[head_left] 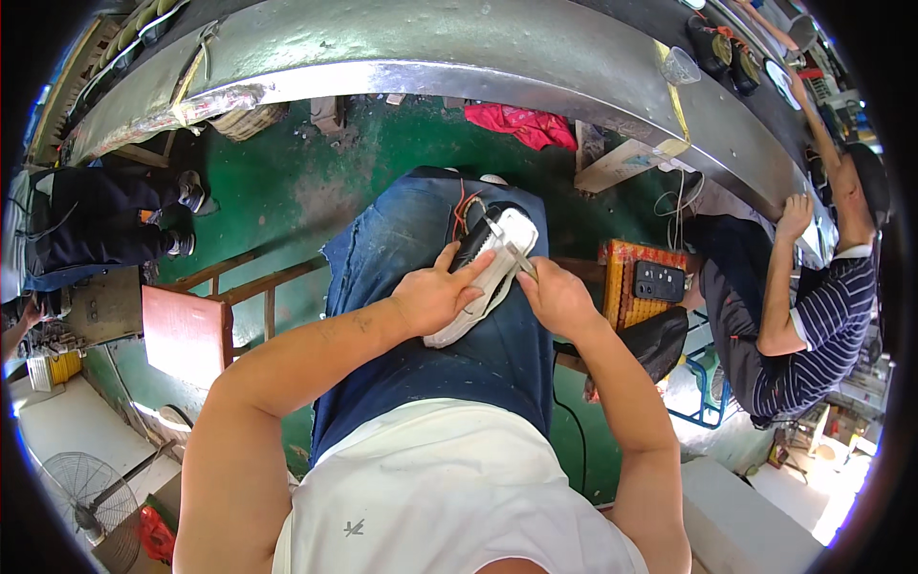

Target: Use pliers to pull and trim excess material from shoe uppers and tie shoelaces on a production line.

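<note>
A shoe (517, 230) with a white sole and a dark upper lies on the denim cloth (378, 253) over my lap. My left hand (432, 295) is closed on the shoe's side, thumb and fingers pressed against it. Closed near the sole's edge, my right hand (559, 298) grips a short, flat metal tool (520, 258) whose tip touches the shoe. Whether it is a blade cannot be made out, since the fingers hide its handle. Orange laces (461, 209) trail from the shoe's far left side.
A long metal-edged bench (402, 81) curves across the far side, with a clear cup (680, 67) and dark shoes (712, 48) on it. Stools (186, 330) stand at both sides. A co-worker in a striped shirt (822, 320) sits right; another person's legs (115, 215) show left.
</note>
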A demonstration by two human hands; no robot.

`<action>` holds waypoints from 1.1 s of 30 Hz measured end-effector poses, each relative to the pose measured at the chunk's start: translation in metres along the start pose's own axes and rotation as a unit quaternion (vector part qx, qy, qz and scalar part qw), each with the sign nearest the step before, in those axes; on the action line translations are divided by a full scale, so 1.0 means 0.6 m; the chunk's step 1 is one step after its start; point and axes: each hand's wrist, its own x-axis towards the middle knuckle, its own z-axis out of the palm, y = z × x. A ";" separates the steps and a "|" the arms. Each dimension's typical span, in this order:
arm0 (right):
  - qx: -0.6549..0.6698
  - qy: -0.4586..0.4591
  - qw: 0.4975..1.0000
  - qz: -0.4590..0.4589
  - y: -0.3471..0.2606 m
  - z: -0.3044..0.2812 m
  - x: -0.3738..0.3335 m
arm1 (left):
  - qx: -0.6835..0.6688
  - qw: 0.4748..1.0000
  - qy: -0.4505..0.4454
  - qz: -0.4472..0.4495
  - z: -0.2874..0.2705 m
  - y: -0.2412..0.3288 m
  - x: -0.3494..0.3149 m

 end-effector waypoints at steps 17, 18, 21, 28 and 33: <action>-0.046 -0.129 0.991 -0.003 -0.045 0.032 -0.066 | -0.359 0.914 0.149 -0.120 0.066 0.000 -0.062; -0.047 -0.129 0.991 -0.007 -0.044 0.024 -0.069 | -0.291 0.944 0.148 -0.052 0.077 -0.012 -0.073; 0.121 -0.167 0.975 0.086 -0.025 0.008 -0.095 | -0.295 0.938 -0.058 -0.173 0.006 0.014 -0.071; 0.438 0.019 0.881 0.181 0.034 0.047 -0.166 | -0.219 0.950 0.219 0.041 -0.164 0.035 -0.100; 0.428 0.027 0.892 0.144 0.030 0.047 -0.170 | -0.588 0.759 0.232 0.154 -0.188 0.073 -0.010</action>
